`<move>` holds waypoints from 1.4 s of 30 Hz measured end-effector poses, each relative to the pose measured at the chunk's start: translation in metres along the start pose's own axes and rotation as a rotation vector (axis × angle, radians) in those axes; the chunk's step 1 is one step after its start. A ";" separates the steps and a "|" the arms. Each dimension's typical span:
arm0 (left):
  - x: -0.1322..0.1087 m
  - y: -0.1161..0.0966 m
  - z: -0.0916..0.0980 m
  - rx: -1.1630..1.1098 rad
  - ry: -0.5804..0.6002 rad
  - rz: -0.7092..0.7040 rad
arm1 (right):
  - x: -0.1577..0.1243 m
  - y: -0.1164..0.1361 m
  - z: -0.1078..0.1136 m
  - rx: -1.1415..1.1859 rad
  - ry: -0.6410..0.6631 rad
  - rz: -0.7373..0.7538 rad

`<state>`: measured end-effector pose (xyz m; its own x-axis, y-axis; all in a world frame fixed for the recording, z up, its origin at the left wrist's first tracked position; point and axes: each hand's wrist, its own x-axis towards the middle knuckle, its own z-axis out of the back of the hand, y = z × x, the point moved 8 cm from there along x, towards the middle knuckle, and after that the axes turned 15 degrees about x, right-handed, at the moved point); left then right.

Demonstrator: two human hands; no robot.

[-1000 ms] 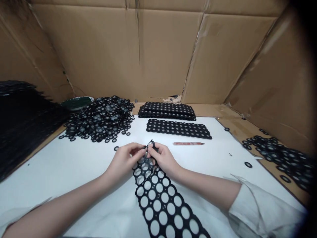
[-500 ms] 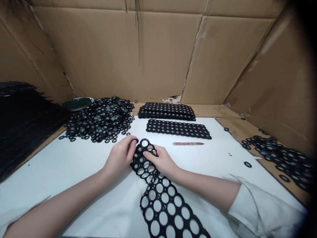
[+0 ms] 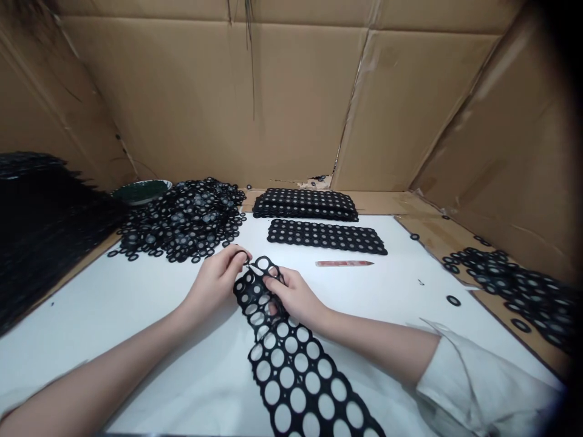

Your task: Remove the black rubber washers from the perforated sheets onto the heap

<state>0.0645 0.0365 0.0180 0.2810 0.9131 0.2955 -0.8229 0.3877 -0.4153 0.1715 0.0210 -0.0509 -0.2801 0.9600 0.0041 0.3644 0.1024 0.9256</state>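
The white tabletop [image 3: 387, 294] bore a heap of black rings [image 3: 184, 220], a small-holed strip [image 3: 327, 236], a red pointed tool [image 3: 342, 263], a loose ring [image 3: 458, 301] and part of a large-holed sheet [image 3: 305, 392].

The white table [image 3: 392, 303] is bright, and the cardboard wall [image 3: 182, 91] is dimmer. A soft gray shadow lies by the left hand [image 3: 212, 276]. The tall stack [image 3: 40, 224] looks smeary (almost all black). The right edge goes dark.
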 end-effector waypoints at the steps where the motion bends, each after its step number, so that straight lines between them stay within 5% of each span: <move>1: 0.002 0.006 0.010 -0.011 -0.083 0.043 | 0.001 -0.002 0.002 0.011 -0.025 -0.019; 4: -0.002 0.019 0.037 -0.001 -0.337 0.139 | 0.001 -0.002 0.009 -0.003 -0.094 -0.042; 6: -0.005 0.016 0.038 0.100 -0.362 0.105 | 0.000 0.000 0.009 -0.018 -0.090 -0.045; 12: -0.015 -0.018 -0.003 0.435 -0.171 -0.269 | -0.002 0.001 0.009 0.067 -0.112 -0.069; 19: -0.015 -0.018 -0.024 0.061 0.123 -0.171 | -0.002 0.001 0.008 0.086 -0.079 -0.026; 24: -0.010 -0.016 -0.023 -0.029 0.205 -0.139 | 0.000 0.001 0.007 0.026 -0.069 -0.004; 27: 0.003 0.007 -0.006 0.012 0.088 -0.027 | 0.001 -0.003 0.011 0.025 -0.100 -0.029; 32: 0.005 0.033 0.041 0.093 -0.324 0.149 | 0.001 -0.007 0.018 0.094 -0.173 -0.075; 38: -0.010 -0.008 0.007 0.314 -0.162 -0.211 | -0.001 -0.005 0.011 0.155 -0.129 -0.107; 42: -0.013 -0.005 -0.005 0.385 -0.111 -0.237 | 0.000 -0.005 0.012 0.242 -0.132 -0.118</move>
<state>0.0681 0.0236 0.0119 0.4464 0.7778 0.4424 -0.8716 0.4899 0.0180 0.1808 0.0236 -0.0602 -0.2205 0.9619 -0.1619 0.5419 0.2588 0.7996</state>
